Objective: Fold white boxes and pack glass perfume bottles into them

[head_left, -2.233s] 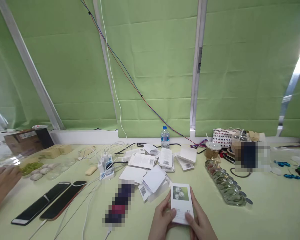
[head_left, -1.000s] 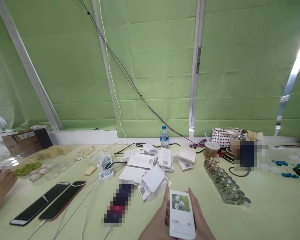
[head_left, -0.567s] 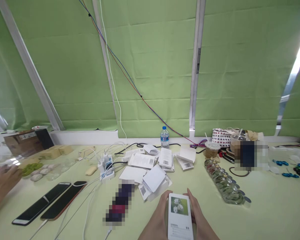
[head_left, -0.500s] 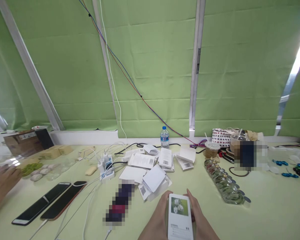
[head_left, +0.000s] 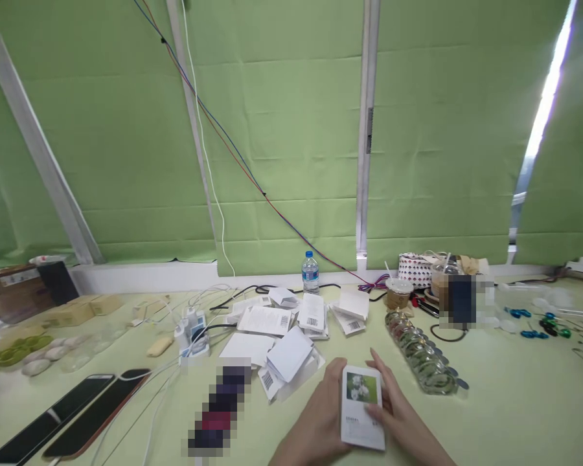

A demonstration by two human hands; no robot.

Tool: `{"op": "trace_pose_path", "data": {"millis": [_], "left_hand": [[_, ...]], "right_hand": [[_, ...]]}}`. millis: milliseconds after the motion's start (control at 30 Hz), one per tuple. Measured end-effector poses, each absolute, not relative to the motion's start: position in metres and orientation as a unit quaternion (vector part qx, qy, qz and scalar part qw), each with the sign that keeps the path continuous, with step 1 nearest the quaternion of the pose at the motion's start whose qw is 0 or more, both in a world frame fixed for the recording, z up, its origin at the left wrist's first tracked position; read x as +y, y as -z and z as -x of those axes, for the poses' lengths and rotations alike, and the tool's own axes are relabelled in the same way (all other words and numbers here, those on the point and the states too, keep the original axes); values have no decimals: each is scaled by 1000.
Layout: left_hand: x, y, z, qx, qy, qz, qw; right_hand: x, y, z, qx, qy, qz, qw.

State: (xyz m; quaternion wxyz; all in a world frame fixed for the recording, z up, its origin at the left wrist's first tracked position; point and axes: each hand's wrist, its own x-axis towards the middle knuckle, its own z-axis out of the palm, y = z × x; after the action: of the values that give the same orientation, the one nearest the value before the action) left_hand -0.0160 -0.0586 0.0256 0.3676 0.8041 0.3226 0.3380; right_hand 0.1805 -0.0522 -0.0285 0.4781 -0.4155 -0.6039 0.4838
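Both my hands hold a small white box (head_left: 362, 408) with a flower picture on its front, low over the pale green table (head_left: 515, 401). My left hand (head_left: 320, 414) grips its left edge with the fingers curled round it. My right hand (head_left: 401, 414) clasps the right edge, one finger stretched up beside the box. Just beyond the box lies a heap of flattened white cartons with barcodes (head_left: 291, 330).
A row of round glass-lidded tins (head_left: 425, 356) runs right of the box. Two phones (head_left: 72, 417) on charging cables lie front left, a power strip (head_left: 192, 330) behind them. A water bottle (head_left: 309, 272), cups and a bag stand by the green blinds. Soap bars (head_left: 34, 362) lie far left.
The view has shifted right. My hands have turned the white box and set it lower and a little further out. Another person's hand at the far left has almost left the picture.
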Motion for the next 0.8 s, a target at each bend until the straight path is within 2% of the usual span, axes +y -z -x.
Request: {"op": "trace_pose_path", "data": {"millis": [67,200,333,467,800], "left_hand": [[-46,-35,18,318,-313,-827,343],[-8,-49,18,316,-267,-850,327],[38,-57,-2,382,-300,-859,163],[75,-60,-22,377,-295,-873,94],[118,-23,-49,374,-226,-896,-78]], "right_hand": [[-43,11,-187,-596,-510,402,472],[-22,-8,-194,-640,-421,401,502],[-16,-13,-200,-676,-308,475,472],[-22,-14,-209,-661,-203,570,444],[-26,-9,-215,-652,-185,630,379]]}}
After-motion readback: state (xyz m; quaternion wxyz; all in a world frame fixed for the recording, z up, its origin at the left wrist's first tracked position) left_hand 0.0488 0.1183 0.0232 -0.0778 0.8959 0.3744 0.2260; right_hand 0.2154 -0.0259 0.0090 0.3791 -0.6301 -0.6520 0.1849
